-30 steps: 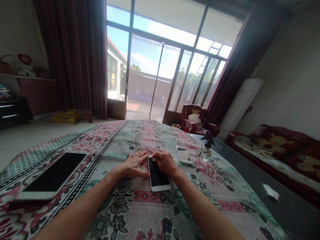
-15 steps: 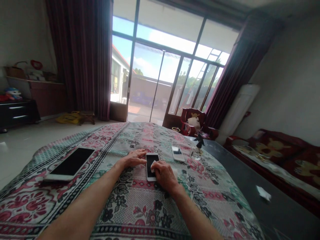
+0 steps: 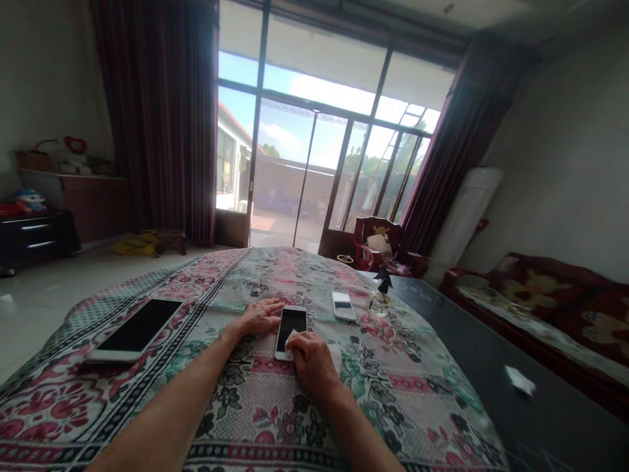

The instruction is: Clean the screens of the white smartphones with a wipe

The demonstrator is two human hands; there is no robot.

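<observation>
A white-framed smartphone (image 3: 293,320) with a dark screen lies face up on the patterned tablecloth (image 3: 280,413). My right hand (image 3: 312,362) pinches a small white tissue (image 3: 291,341) and presses it on the lower part of the screen. Along the phone's left edge, my left hand (image 3: 260,316) lies flat with its fingers stretched out, the fingertips near the upper corner. Another white piece (image 3: 337,357) shows behind my right hand, partly hidden by it. Further left rests a larger white device with a dark screen (image 3: 140,326).
A small white phone (image 3: 343,305) lies right of the middle. Beyond it stands a clear glass container with a black top (image 3: 381,298). A crumpled white tissue (image 3: 519,380) lies on the dark surface at right. A red sofa (image 3: 540,295) and a wooden chair (image 3: 376,242) stand behind.
My right hand with the tissue has slid down the screen towards the phone's bottom edge. My left hand stays beside the phone. The whole view has shifted slightly.
</observation>
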